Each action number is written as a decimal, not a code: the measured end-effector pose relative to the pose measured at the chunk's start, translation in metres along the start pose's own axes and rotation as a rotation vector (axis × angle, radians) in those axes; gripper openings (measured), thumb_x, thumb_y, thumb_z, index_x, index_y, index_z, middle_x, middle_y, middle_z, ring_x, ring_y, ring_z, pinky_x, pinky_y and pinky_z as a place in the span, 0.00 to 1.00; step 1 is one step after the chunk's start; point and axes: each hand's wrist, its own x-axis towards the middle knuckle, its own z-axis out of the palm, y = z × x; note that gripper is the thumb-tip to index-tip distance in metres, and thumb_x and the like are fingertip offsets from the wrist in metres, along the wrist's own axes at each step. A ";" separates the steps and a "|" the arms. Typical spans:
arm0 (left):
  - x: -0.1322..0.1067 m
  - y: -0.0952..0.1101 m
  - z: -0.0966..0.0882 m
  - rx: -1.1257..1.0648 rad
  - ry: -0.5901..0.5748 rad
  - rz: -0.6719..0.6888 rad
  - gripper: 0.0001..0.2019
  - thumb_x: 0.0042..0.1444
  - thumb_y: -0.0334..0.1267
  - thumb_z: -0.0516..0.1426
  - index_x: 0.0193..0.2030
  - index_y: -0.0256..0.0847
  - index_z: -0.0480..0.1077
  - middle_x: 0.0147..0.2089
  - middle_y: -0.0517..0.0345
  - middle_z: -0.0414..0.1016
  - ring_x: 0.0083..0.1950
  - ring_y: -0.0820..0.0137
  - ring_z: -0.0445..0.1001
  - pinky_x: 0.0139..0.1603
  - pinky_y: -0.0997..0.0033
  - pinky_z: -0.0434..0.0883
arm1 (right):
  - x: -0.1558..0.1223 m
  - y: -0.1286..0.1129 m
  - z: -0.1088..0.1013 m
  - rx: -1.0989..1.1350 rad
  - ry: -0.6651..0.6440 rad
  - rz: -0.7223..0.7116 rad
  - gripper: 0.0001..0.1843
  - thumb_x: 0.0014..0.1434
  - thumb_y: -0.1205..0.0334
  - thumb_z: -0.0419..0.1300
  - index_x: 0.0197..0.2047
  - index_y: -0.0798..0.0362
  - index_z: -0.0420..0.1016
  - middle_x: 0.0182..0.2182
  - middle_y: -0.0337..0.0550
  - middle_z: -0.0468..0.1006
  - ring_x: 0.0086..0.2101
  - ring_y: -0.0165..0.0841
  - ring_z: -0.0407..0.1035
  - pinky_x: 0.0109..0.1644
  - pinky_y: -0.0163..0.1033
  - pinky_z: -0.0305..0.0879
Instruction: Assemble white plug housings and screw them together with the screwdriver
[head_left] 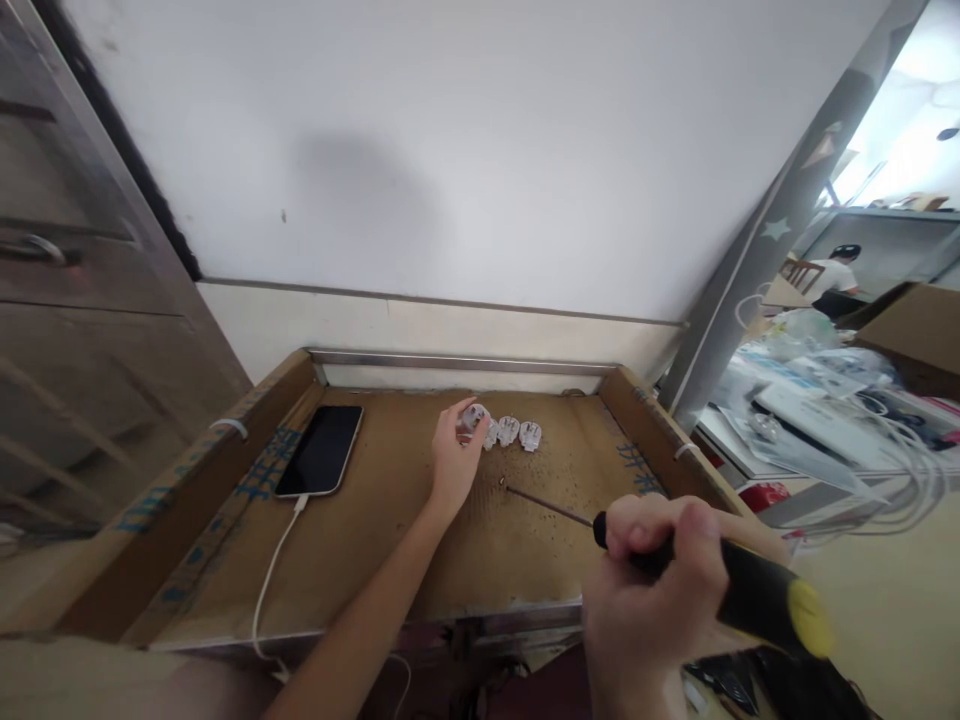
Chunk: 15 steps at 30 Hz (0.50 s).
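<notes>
My left hand (452,455) reaches across the cardboard-lined work surface (420,540) and pinches a small white plug (472,417) at the left end of a short row. Two more white plugs (519,433) lie just right of it near the back edge. My right hand (649,590) is closed around the black and yellow handle of a screwdriver (750,592). Its thin shaft points left and away, with the tip over the surface just below the plugs.
A black phone (322,450) lies at the left with a white cable (271,570) running to the front edge. Cardboard walls frame the surface. A metal cabinet (82,330) stands left. A cluttered table (817,410) and a distant person (836,275) are at the right.
</notes>
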 end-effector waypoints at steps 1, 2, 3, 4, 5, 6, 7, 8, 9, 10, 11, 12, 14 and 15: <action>0.000 0.000 0.000 -0.006 0.002 -0.014 0.16 0.55 0.41 0.57 0.50 0.41 0.68 0.45 0.53 0.71 0.35 0.72 0.70 0.34 0.74 0.70 | -0.001 -0.003 0.000 0.037 0.015 -0.003 0.17 0.59 0.62 0.51 0.20 0.53 0.53 0.14 0.29 0.54 0.15 0.20 0.51 0.20 0.31 0.49; 0.000 0.000 0.000 -0.013 0.000 -0.025 0.17 0.55 0.41 0.57 0.51 0.41 0.67 0.46 0.53 0.71 0.35 0.72 0.70 0.34 0.74 0.70 | -0.001 -0.005 0.000 0.067 0.027 -0.010 0.17 0.58 0.62 0.51 0.19 0.54 0.54 0.14 0.29 0.54 0.15 0.19 0.51 0.19 0.31 0.48; 0.000 0.000 0.000 -0.016 -0.005 -0.028 0.17 0.55 0.41 0.57 0.51 0.41 0.67 0.46 0.53 0.71 0.35 0.72 0.70 0.34 0.74 0.70 | -0.002 -0.006 0.000 0.087 0.036 -0.016 0.16 0.57 0.63 0.52 0.20 0.54 0.54 0.14 0.29 0.54 0.15 0.19 0.51 0.19 0.31 0.48; -0.001 0.000 0.001 -0.012 -0.012 -0.026 0.17 0.54 0.41 0.57 0.50 0.40 0.67 0.46 0.53 0.71 0.35 0.73 0.70 0.34 0.74 0.70 | -0.002 -0.006 0.001 0.096 0.039 -0.014 0.15 0.57 0.63 0.52 0.21 0.54 0.55 0.14 0.29 0.55 0.15 0.20 0.51 0.19 0.31 0.48; -0.001 0.000 0.001 -0.003 -0.020 -0.017 0.16 0.54 0.41 0.57 0.49 0.40 0.68 0.45 0.54 0.71 0.34 0.73 0.70 0.35 0.74 0.70 | -0.002 -0.004 0.002 0.095 0.037 -0.008 0.14 0.57 0.62 0.52 0.22 0.53 0.55 0.14 0.28 0.55 0.15 0.20 0.51 0.19 0.31 0.49; -0.001 -0.001 0.001 0.008 -0.028 -0.003 0.14 0.54 0.41 0.57 0.47 0.40 0.69 0.44 0.54 0.71 0.33 0.74 0.69 0.35 0.74 0.70 | -0.002 -0.003 0.003 0.092 0.043 0.003 0.12 0.56 0.62 0.53 0.23 0.52 0.55 0.14 0.28 0.55 0.15 0.20 0.51 0.19 0.31 0.49; -0.002 -0.001 0.001 0.021 -0.035 0.014 0.13 0.54 0.40 0.57 0.46 0.40 0.70 0.43 0.55 0.72 0.32 0.74 0.69 0.35 0.74 0.69 | -0.001 0.000 0.004 0.090 0.053 0.023 0.11 0.56 0.62 0.54 0.25 0.52 0.55 0.14 0.27 0.56 0.14 0.20 0.52 0.19 0.31 0.49; -0.002 -0.001 0.001 0.032 -0.043 0.032 0.12 0.54 0.40 0.58 0.44 0.41 0.70 0.42 0.56 0.72 0.32 0.74 0.69 0.35 0.74 0.69 | 0.000 0.002 0.005 0.094 0.067 0.046 0.11 0.55 0.61 0.54 0.25 0.51 0.54 0.14 0.27 0.56 0.14 0.20 0.52 0.19 0.31 0.49; -0.002 -0.002 0.001 0.043 -0.049 0.045 0.11 0.54 0.39 0.58 0.43 0.41 0.71 0.41 0.56 0.72 0.32 0.74 0.69 0.35 0.74 0.69 | 0.000 0.004 0.006 0.097 0.082 0.063 0.12 0.55 0.61 0.54 0.25 0.51 0.54 0.14 0.26 0.56 0.14 0.20 0.52 0.19 0.31 0.49; -0.002 -0.002 0.001 0.051 -0.053 0.052 0.11 0.54 0.39 0.58 0.43 0.41 0.71 0.40 0.57 0.72 0.32 0.75 0.69 0.35 0.74 0.69 | 0.001 0.005 0.006 0.095 0.094 0.072 0.12 0.55 0.60 0.54 0.25 0.51 0.53 0.14 0.26 0.55 0.14 0.20 0.52 0.18 0.31 0.49; -0.002 -0.002 0.001 0.058 -0.056 0.054 0.11 0.53 0.39 0.58 0.43 0.41 0.71 0.40 0.57 0.72 0.31 0.75 0.68 0.35 0.74 0.69 | 0.001 0.006 0.006 0.085 0.094 0.075 0.13 0.55 0.60 0.54 0.24 0.51 0.53 0.13 0.27 0.55 0.14 0.20 0.52 0.18 0.31 0.49; -0.002 -0.002 0.001 0.063 -0.060 0.053 0.11 0.53 0.39 0.58 0.43 0.41 0.71 0.39 0.57 0.72 0.31 0.75 0.68 0.35 0.74 0.69 | 0.001 0.006 0.006 0.065 0.083 0.074 0.14 0.55 0.59 0.53 0.23 0.51 0.52 0.13 0.27 0.54 0.14 0.20 0.51 0.19 0.31 0.49; -0.003 -0.002 0.002 0.064 -0.065 0.055 0.11 0.53 0.39 0.58 0.44 0.41 0.71 0.39 0.57 0.72 0.30 0.75 0.68 0.35 0.74 0.69 | -0.001 0.006 0.007 0.014 0.054 0.063 0.16 0.57 0.58 0.52 0.21 0.52 0.52 0.14 0.28 0.53 0.14 0.20 0.51 0.19 0.31 0.50; -0.003 -0.003 0.002 0.063 -0.069 0.059 0.11 0.53 0.39 0.58 0.44 0.41 0.71 0.39 0.57 0.72 0.30 0.75 0.68 0.35 0.74 0.69 | -0.001 0.006 0.007 0.004 0.050 0.058 0.17 0.57 0.58 0.52 0.20 0.52 0.52 0.14 0.28 0.53 0.14 0.20 0.51 0.19 0.31 0.50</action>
